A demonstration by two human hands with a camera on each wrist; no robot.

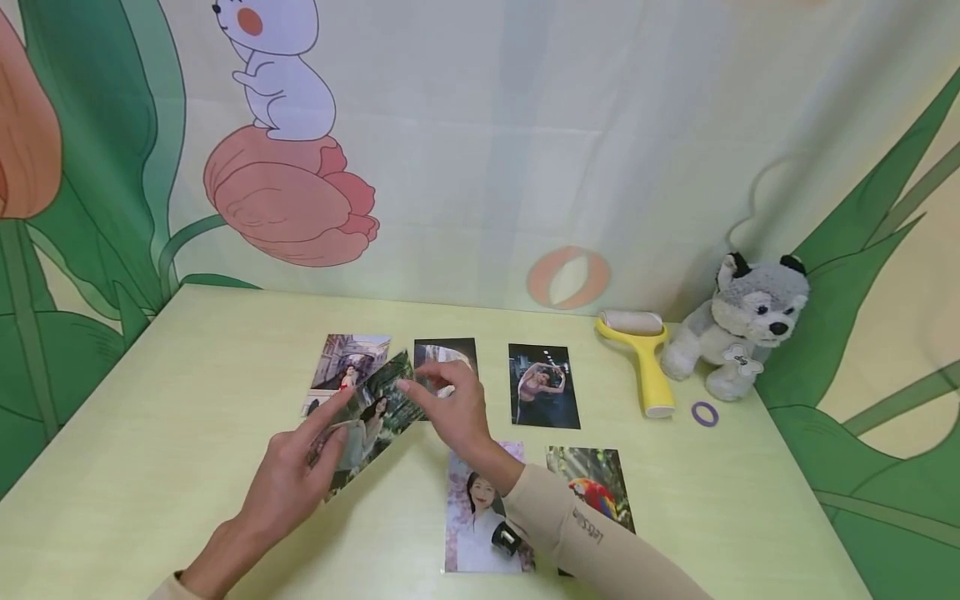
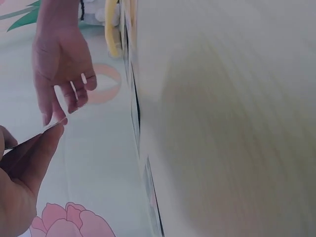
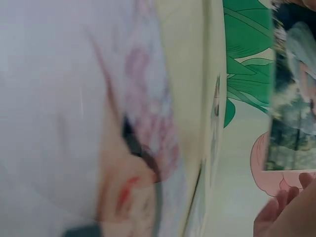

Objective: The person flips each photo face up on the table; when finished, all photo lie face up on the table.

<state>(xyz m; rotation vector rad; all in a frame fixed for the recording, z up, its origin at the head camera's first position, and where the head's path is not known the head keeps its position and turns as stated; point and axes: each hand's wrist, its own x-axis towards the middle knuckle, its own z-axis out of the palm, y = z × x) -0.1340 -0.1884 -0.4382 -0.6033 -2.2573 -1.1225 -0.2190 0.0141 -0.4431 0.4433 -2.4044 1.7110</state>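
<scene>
Above the table, a photo print (image 1: 378,425) of a person among green trees is held tilted between both hands. My left hand (image 1: 288,479) grips its lower left part, with thumb in front and fingers along the upper edge. At the upper right corner, my right hand (image 1: 457,408) pinches the print with thumb and index finger, the other fingers loosely bent. In the left wrist view the print shows almost edge-on between the left fingers (image 2: 44,148) and the right hand (image 2: 61,74). The right wrist view shows the print's face (image 3: 291,123) above the right fingers.
Several photos lie flat: a street scene (image 1: 348,358), a partly covered one (image 1: 446,346), a stretching person (image 1: 543,387), a portrait on pink (image 1: 468,550) and a parrot (image 1: 596,475). To the right are a yellow lint roller (image 1: 648,367), a purple ring (image 1: 705,414) and a plush dog (image 1: 750,325).
</scene>
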